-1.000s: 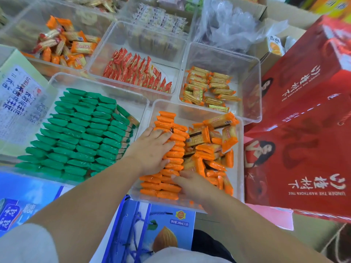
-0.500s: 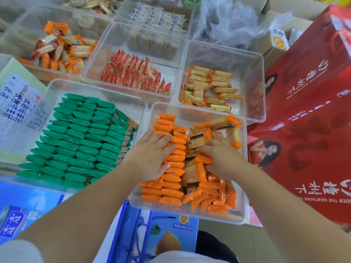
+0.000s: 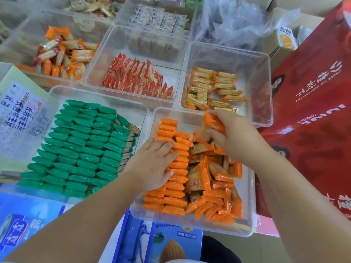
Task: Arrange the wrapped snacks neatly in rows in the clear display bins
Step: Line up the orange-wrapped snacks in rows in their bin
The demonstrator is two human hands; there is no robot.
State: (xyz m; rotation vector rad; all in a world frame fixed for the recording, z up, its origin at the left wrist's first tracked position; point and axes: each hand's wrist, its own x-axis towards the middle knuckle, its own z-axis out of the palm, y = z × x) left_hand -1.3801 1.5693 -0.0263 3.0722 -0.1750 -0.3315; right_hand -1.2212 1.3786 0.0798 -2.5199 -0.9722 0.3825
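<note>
A clear bin [image 3: 191, 223] in front of me holds orange wrapped snacks. Two neat rows [image 3: 173, 179] stand along its left side; a loose heap [image 3: 218, 188] fills its right side. My left hand [image 3: 154, 164] lies flat with straight fingers pressing on the neat rows. My right hand [image 3: 230, 135] is raised over the far right part of the bin and grips a small bunch of orange snacks [image 3: 212, 121] in curled fingers.
A bin of green snacks in rows [image 3: 81, 149] sits to the left. Behind are bins with red snacks [image 3: 136, 76], yellow-orange snacks [image 3: 212, 90] and mixed orange packs [image 3: 62, 54]. Red cartons [image 3: 313, 111] stand on the right, blue cartons [image 3: 161, 243] below.
My right hand has moved from the near edge of the bin to its far right part, picked up a bunch of orange snacks and lifted them. My left hand stays on the rows.
</note>
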